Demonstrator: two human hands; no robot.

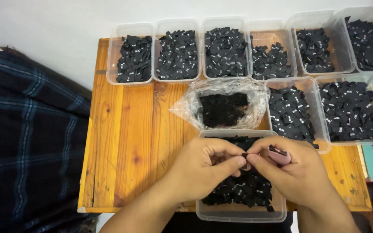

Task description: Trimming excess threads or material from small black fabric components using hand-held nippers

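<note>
My left hand (pixel 203 166) and my right hand (pixel 296 172) meet above a clear plastic tub (pixel 238 212) of small black fabric labels at the table's front edge. Both pinch one small black label (pixel 244 155) between their fingertips. My right hand also holds a pink tool (pixel 279 156) with a dark piece on its top, tucked between thumb and fingers. Just behind the tub lies an open clear plastic bag (pixel 186 105) with a dark heap of labels inside.
Several clear tubs of black labels (pixel 178 54) line the back of the wooden table (pixel 126 142), with two more (pixel 292 113) at the right. A dark plaid cloth (pixel 26 138) lies to the left. A white wall stands behind.
</note>
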